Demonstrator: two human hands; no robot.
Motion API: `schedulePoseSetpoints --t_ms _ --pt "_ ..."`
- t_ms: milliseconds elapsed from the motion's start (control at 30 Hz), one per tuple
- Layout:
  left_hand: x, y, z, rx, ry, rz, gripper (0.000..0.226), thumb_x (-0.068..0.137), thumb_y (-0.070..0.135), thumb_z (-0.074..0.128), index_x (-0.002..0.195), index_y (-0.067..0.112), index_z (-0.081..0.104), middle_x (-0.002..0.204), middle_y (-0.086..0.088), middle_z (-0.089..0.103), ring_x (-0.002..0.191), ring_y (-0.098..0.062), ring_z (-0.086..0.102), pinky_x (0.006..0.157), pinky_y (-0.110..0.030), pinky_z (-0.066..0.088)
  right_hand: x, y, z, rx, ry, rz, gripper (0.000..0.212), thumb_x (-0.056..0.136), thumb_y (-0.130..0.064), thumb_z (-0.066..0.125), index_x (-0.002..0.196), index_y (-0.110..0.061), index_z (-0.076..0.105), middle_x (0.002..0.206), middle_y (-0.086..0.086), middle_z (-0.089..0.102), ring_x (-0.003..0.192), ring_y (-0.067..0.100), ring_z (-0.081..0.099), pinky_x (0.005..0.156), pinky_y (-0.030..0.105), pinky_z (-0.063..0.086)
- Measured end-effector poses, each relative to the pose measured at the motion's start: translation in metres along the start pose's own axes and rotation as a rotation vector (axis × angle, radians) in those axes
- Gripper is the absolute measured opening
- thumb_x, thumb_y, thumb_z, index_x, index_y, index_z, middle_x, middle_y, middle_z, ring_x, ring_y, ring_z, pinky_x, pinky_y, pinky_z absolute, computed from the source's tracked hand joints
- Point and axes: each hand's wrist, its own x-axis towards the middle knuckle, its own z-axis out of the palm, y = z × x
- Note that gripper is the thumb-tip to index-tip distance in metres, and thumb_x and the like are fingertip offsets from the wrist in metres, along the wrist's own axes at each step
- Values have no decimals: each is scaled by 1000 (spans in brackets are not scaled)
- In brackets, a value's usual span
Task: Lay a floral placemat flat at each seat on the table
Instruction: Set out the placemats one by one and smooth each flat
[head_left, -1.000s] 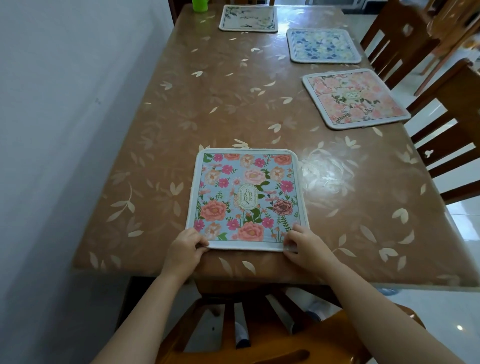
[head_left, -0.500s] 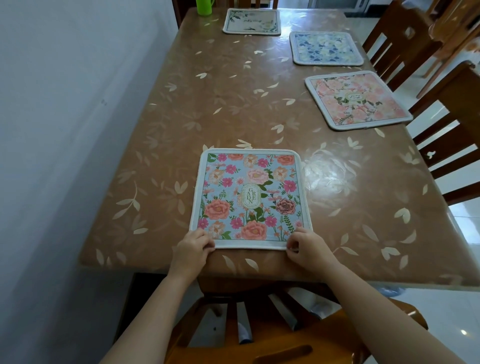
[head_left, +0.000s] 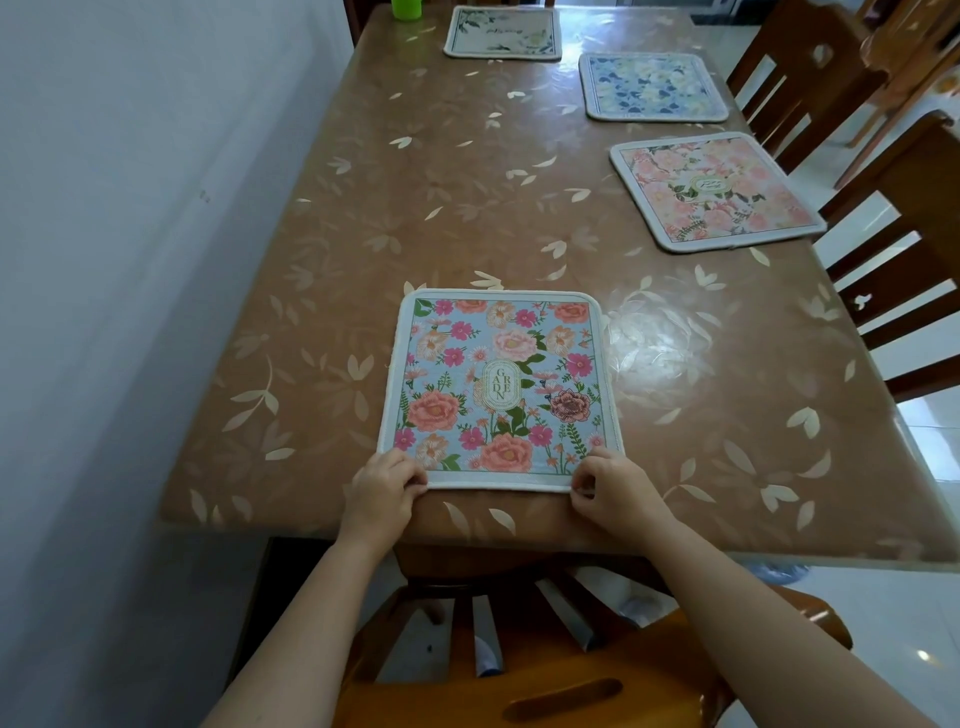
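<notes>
A light-blue floral placemat (head_left: 500, 384) with pink and orange roses lies flat on the brown table (head_left: 467, 197), near its front edge. My left hand (head_left: 385, 488) pinches the mat's near left corner. My right hand (head_left: 610, 488) pinches its near right corner. Three more mats lie flat farther off: a pink one (head_left: 714, 189) on the right side, a blue-and-cream one (head_left: 653, 85) beyond it, and a cream one (head_left: 503, 30) at the far end.
A white wall (head_left: 130, 260) runs along the table's left side. A wooden chair (head_left: 545, 670) stands right below my arms at the front edge. More wooden chairs (head_left: 810, 78) line the right side. A green cup (head_left: 407, 8) stands at the far left corner.
Both hands stay on the mat's near corners. The mat has slid slightly toward me and sits squarer to the table edge.
</notes>
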Motion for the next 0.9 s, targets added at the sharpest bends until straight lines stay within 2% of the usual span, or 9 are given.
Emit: schedulePoseSetpoints --t_ms 333,533,600,667,733,800,867,900 --pt "2 -3 -1 26 -55 -35 8 75 5 67 73 13 64 81 -1 60 81 -21 51 75 -37 42 0 2 2 5 -12 8 6 77 -12 62 77 -6 65 94 8 62 91 22 56 76 34 51" --pt "-1 -4 -1 51 -56 -15 9 73 14 72 74 14 63 81 -1 60 81 -21 52 73 -38 45 0 5 5 3 -30 -8 6 78 -13 61 78 -8 63 95 6 60 94 21 54 74 30 48" --pt "-2 -3 1 56 -29 -9 11 73 18 73 78 14 63 84 -1 59 84 -21 52 74 -38 45 0 6 5 3 -38 -22 7 79 -14 61 80 -7 61 96 7 58 97 22 53 76 32 49" --pt "-2 -2 5 63 -4 -7 17 77 22 69 92 15 64 98 -4 58 96 -22 50 80 -38 44 0 6 6 2 -25 -35 13 79 -19 62 83 -7 59 98 8 55 98 23 51 78 35 48" --pt "1 -1 11 66 -60 -30 34 85 27 59 117 16 55 126 -8 49 120 -25 39 96 -42 38 2 5 9 -33 22 -42 21 79 -27 63 92 -11 59 104 7 53 100 22 48 84 36 45" --pt "4 -1 21 114 -196 -39 50 92 35 44 138 21 30 151 -8 19 140 -24 7 111 -45 17 4 4 15 -107 70 -51 32 80 -33 61 107 -15 57 116 7 52 110 24 45 93 38 41" --pt "6 -1 32 266 -298 -1 57 92 47 23 141 28 -1 152 -6 -15 136 -24 -24 112 -45 -6 6 2 26 -159 48 -60 45 84 -38 55 125 -20 48 137 10 43 128 29 34 107 44 29" --pt "6 -1 36 327 -310 13 58 90 50 15 137 31 -13 149 -5 -24 131 -25 -31 109 -45 -13 7 0 32 -175 22 -69 50 87 -41 50 133 -25 39 147 8 32 136 29 23 112 46 18"
